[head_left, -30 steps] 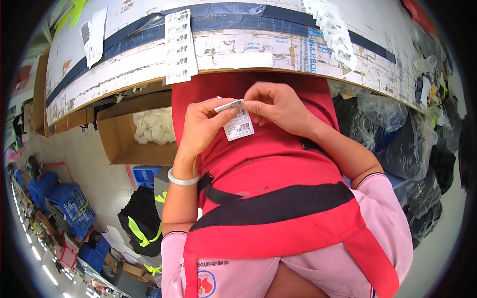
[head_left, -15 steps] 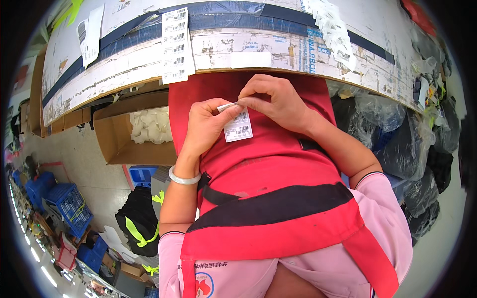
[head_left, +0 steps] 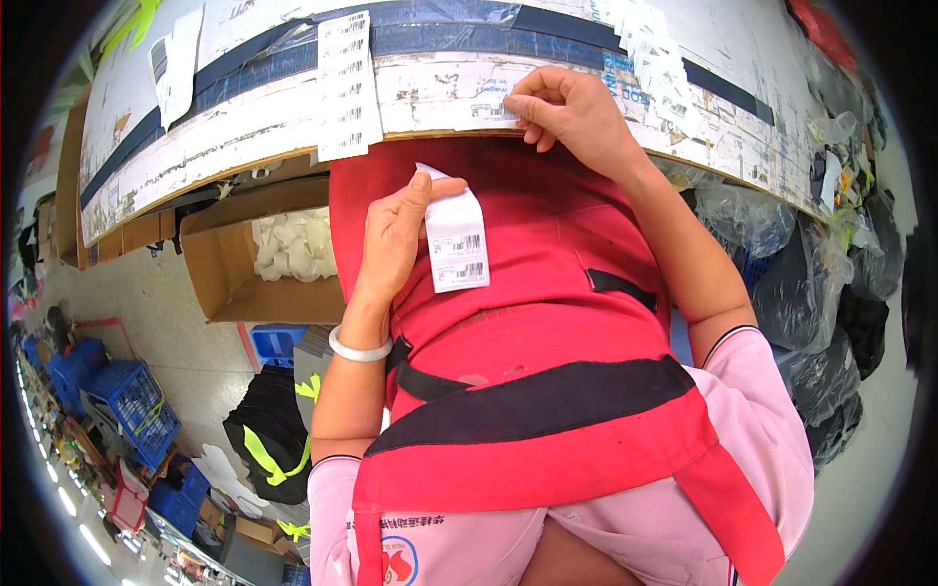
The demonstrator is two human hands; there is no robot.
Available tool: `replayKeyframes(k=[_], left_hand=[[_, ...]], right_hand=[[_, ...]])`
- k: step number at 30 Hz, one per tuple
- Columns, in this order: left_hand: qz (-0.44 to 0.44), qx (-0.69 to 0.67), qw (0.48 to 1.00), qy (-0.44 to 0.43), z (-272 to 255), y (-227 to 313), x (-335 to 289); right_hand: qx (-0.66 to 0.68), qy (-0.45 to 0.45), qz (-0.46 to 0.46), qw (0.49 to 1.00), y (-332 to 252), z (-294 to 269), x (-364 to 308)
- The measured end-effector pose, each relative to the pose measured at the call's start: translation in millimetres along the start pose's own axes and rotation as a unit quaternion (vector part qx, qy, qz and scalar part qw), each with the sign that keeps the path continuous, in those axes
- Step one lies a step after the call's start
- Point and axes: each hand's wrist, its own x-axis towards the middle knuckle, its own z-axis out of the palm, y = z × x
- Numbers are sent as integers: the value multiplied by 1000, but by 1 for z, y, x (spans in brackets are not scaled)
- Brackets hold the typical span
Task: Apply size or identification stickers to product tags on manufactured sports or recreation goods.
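My left hand [head_left: 399,230] pinches a strip of white barcode labels [head_left: 456,244] between thumb and fingers. The strip hangs over my red apron [head_left: 547,254]; its upper part is blank and its lower part carries printed labels. Up at the near edge of the table, my right hand [head_left: 572,115] has thumb and forefinger closed on the right end of a small printed label [head_left: 489,112]. That label lies over the place of a blank white rectangle, and I cannot tell whether it is stuck down.
On the worn white tabletop [head_left: 254,137] lie a long label strip [head_left: 344,88], a heap of label strips [head_left: 660,68] and a white tag [head_left: 178,73]. Below on the left stands a cardboard box [head_left: 220,278] holding white scraps. Plastic-wrapped bundles [head_left: 796,283] crowd the right.
My right hand has left the strip and moved up to the table edge with a printed label. The left hand still holds the strip, which now shows a blank upper part.
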Motion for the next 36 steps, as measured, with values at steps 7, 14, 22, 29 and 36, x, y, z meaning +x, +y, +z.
replayKeyframes(k=[7, 14, 22, 29, 36], left_hand=[[-17, 2, 1000, 12, -2, -6, 3], [-22, -34, 999, 25, 3, -8, 4], [-24, -39, 998, 35, 4, -8, 4], [-23, -28, 999, 28, 0, -12, 3], [-36, -81, 996, 11, 5, -3, 0]], right_hand=[[19, -13, 20, 1000, 2, 3, 6], [21, -16, 26, 999, 5, 3, 8], [12, -11, 28, 999, 3, 4, 8], [-29, 13, 25, 999, -1, 14, 5], [-11, 15, 3, 1000, 0, 7, -2]])
